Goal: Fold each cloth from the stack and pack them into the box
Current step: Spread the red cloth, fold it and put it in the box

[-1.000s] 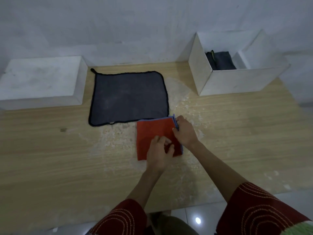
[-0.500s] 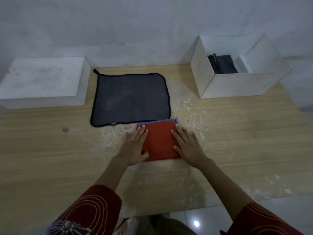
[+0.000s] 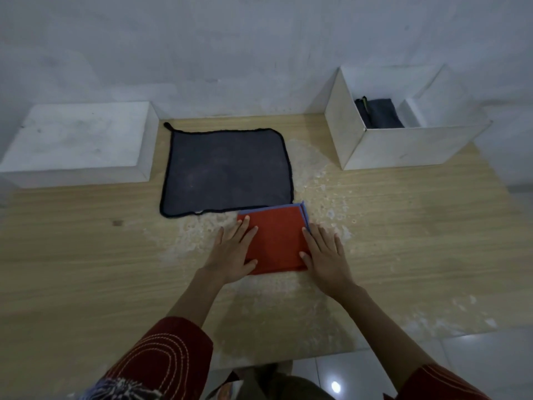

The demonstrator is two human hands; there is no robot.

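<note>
A folded red cloth (image 3: 278,241) with blue edging lies on the wooden table in front of me. My left hand (image 3: 232,254) rests flat on its left edge, fingers spread. My right hand (image 3: 326,255) lies flat along its right edge, fingers apart. Neither hand grips the cloth. Behind it a dark grey cloth (image 3: 227,170) with a black border is spread flat. An open white box (image 3: 403,145) stands at the back right, and a folded dark cloth (image 3: 380,114) sits inside it.
A closed white block-shaped box (image 3: 78,142) stands at the back left against the wall. The wooden table (image 3: 86,255) has a worn pale patch around the cloths. Its front edge meets a tiled floor (image 3: 490,356) at the lower right.
One second ago both hands were together on the red cloth's right side, pinching its fold. They have since parted to its left and right edges and lie flat.
</note>
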